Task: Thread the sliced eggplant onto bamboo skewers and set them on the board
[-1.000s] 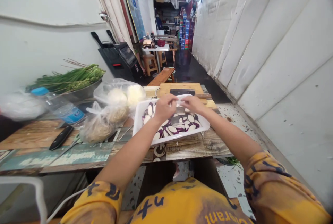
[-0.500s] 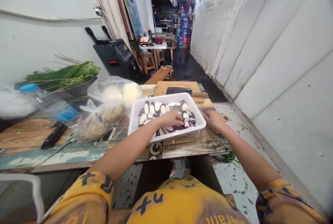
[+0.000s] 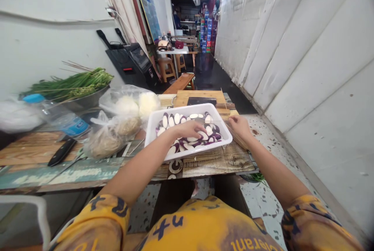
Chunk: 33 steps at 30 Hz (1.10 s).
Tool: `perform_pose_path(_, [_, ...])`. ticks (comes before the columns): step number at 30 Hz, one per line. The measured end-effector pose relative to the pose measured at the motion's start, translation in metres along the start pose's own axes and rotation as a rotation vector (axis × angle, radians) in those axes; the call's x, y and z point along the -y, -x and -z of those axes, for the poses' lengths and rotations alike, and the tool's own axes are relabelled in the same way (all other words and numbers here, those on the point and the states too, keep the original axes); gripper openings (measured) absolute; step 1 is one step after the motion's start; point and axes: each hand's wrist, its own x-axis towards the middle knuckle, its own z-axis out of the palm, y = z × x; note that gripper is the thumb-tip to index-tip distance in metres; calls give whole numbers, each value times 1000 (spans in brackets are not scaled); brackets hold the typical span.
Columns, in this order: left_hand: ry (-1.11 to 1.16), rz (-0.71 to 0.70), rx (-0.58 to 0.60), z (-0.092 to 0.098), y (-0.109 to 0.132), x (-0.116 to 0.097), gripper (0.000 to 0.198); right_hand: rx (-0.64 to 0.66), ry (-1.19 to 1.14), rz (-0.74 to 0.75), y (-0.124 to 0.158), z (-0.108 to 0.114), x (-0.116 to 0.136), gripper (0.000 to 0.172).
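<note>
A white plastic tray [image 3: 152, 142] holds many oval eggplant slices [image 3: 187, 144] with purple skin and pale flesh. My left hand [image 3: 191, 129] reaches over the tray, its fingers closed on an eggplant slice [image 3: 203, 135] at the tray's middle right. Just past the tray's right rim, my right hand [image 3: 240, 127] pinches a thin wooden skewer [image 3: 224, 101] that points up and away. More skewers [image 3: 237, 138] seem to lie on the table beneath that hand, partly hidden by it.
Behind the tray, a cleaver [image 3: 201, 101] lies on a wooden cutting board [image 3: 182, 97]. To the left are plastic bags of food [image 3: 105, 138], a water bottle [image 3: 67, 120], a black-handled knife [image 3: 62, 152] and a metal bowl [image 3: 87, 99] heaped with green vegetables. A white wall [image 3: 315, 68] runs along the right.
My right hand has lifted slightly, and a skewer now stands up from its fingers. My left hand has shifted slightly within the tray, and a slice now shows at its fingertips.
</note>
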Motion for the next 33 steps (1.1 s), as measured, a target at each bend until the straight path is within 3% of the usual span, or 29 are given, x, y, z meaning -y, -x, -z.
perform_pose_path(4, [50,9,44,-2,-1,0,20,-105,-147,46,-7,7,21,35])
perform_pose_path(6, [130,23,-34,-4,-3,0,15,-185,-289,86,-3,15,37,33])
perform_pose_path(8, [218,36,-188,-5,-7,1,13,-219,-364,112,11,23,54,29])
perform_pose_path(12, [472,97,-453,-1,-14,0,12,22,-292,100,66,34,77,33])
perform_pose_path(14, [643,126,-506,2,-15,-2,10,33,-230,122,94,33,80,35])
perform_pose_path(19, [868,170,-529,5,-13,-7,9,72,-173,149,129,24,76,36])
perform_pose_path(33, [957,168,-585,5,-14,-9,7,82,-117,189,130,22,78,35])
